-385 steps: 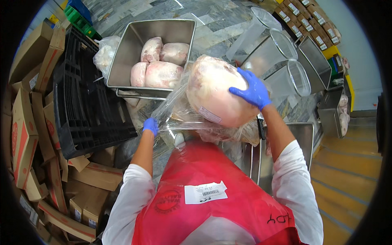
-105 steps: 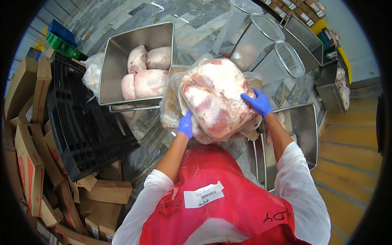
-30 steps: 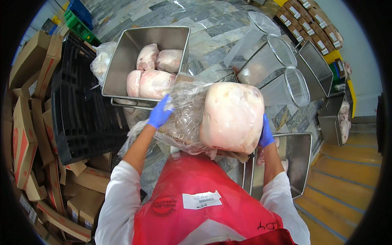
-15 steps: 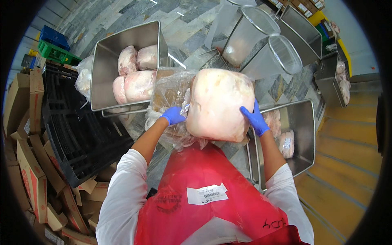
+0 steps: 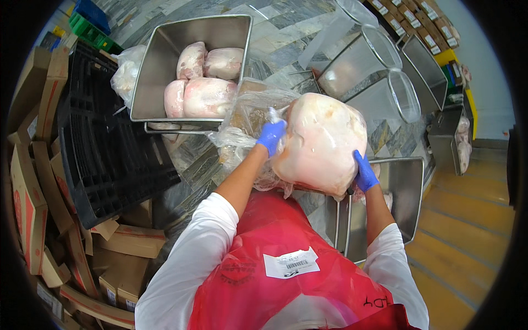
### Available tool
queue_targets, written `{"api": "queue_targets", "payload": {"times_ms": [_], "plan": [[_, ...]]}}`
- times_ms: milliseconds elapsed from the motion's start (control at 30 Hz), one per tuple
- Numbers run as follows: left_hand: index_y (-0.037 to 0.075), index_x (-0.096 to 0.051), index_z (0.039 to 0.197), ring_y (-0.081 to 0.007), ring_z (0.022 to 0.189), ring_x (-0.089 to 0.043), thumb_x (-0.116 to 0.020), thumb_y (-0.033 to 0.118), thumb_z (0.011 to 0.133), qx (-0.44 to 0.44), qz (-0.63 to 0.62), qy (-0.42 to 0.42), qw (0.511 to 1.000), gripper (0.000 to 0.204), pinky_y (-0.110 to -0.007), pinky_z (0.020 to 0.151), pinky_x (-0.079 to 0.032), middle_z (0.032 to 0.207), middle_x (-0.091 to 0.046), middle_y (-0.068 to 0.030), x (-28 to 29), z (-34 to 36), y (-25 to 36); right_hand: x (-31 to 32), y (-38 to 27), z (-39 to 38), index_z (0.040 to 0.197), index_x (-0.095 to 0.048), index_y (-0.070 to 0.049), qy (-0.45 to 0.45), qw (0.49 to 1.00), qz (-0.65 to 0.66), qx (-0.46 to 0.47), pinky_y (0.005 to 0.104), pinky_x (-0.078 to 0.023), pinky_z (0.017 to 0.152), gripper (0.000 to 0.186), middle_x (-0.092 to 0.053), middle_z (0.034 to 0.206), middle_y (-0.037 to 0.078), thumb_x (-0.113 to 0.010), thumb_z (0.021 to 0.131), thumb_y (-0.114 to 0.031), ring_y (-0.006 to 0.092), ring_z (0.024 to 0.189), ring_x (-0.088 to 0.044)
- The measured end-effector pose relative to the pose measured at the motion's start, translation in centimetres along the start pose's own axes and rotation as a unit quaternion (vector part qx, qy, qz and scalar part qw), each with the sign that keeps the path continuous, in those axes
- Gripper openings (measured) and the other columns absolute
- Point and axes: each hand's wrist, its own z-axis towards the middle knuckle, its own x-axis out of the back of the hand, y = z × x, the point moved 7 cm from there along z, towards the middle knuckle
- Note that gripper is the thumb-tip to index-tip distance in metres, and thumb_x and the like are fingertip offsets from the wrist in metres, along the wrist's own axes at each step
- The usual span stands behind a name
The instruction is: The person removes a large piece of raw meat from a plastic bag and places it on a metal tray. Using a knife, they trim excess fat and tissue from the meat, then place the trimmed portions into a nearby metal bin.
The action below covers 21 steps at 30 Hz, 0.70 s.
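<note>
A large, pale frozen block of meat hangs in front of my red apron, above the gap between the steel bins. My blue-gloved right hand grips its right side, thumb on the upper face and the other fingers mostly hidden. My left hand, also blue-gloved, is closed on bunched clear plastic wrap along the block's left edge. The wrap hangs loose to the left, with brown cardboard showing through it; the block's upper face looks bare.
At upper left a steel bin holds several meat blocks. Another steel bin stands at right. Clear tubs are beyond it. A black pallet and collapsed cardboard boxes crowd the left. Stacked cartons stand at far right.
The meat block has shifted right and tilted, with my right hand still on it. My left hand has moved up and right, pulling the wrap. The view has also shifted.
</note>
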Motion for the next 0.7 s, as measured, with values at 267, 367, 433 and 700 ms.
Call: {"api": "queue_targets", "payload": {"times_ms": [267,367,433,700], "plan": [[0.007,-0.066,0.107,-0.0151,0.079,-0.06,-0.066,0.023,0.093,0.094,-0.004,-0.028,0.995,0.021,-0.032,0.068,-0.051,0.092,-0.064,-0.003,4.9,-8.5,-2.3,-1.9,-0.3,-0.2,0.15,-0.042,-0.007,0.012,0.997,0.068,-0.033,0.0402,-0.039,0.112,0.077,-0.053,0.146,0.01,-0.063,0.093,-0.054,0.0258,0.129,-0.053],[0.009,-0.064,0.101,-0.014,0.07,-0.057,-0.064,0.022,0.094,0.061,-0.01,0.009,0.998,0.014,-0.031,0.06,-0.049,0.083,-0.061,-0.0014,7.2,-11.5,-1.6,-3.5,-1.4,0.4,0.146,-0.046,-0.005,0.003,0.999,-0.02,0.027,0.0382,-0.044,0.106,0.071,-0.058,0.137,0.011,-0.068,0.092,-0.044,0.0238,0.122,-0.057],[0.011,-0.062,0.097,-0.0133,0.063,-0.054,-0.063,0.02,0.095,0.052,0.002,0.047,0.998,0.01,-0.03,0.054,-0.046,0.077,-0.057,0.0002,9.9,-13.4,-0.3,-8.1,-3.4,-0.7,0.141,-0.049,-0.002,-0.022,0.996,-0.068,0.057,0.0371,-0.047,0.101,0.067,-0.061,0.129,0.013,-0.074,0.089,-0.036,0.0227,0.115,-0.059],[0.01,-0.063,0.103,-0.0121,0.069,-0.055,-0.058,0.018,0.098,-0.038,0.022,0.166,0.985,0.011,-0.027,0.06,-0.046,0.083,-0.059,0.0022,9.7,-20.8,6.7,-17.1,-2.6,-0.8,0.137,-0.051,0.004,-0.069,0.976,-0.153,0.138,0.0368,-0.047,0.101,0.075,-0.061,0.128,0.018,-0.078,0.085,-0.042,0.0242,0.115,-0.06]]}}
